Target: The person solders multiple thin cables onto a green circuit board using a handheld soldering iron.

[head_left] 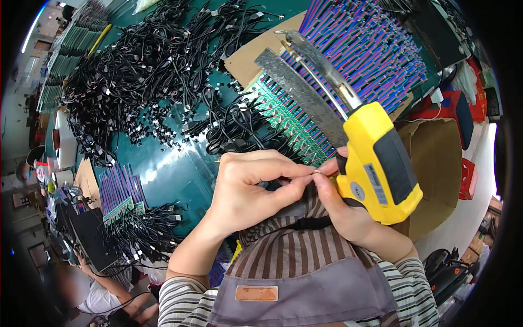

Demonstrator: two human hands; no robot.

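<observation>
In front of my apron [294, 253], my left hand [239, 185] is closed in a pinch, thumb and forefinger meeting my right fingertips. Whatever lies between them is too small to make out. My right hand [346, 215] is wrapped round a yellow and black soldering gun [368, 125], its metal tip aimed up and to the left. Just beyond my hands is a row of small green circuit boards [286, 122] with coloured wires [365, 52] fanning out behind. A dark grey metal bar [302, 92] lies across the wires, beneath the gun's tip.
Black cables [136, 65] heap over the green table [171, 177], with tiny black parts [155, 128] scattered beside them. More wired boards [122, 210] lie at the left edge. An open cardboard box [436, 185] stands at right. Another person [103, 294] sits at lower left.
</observation>
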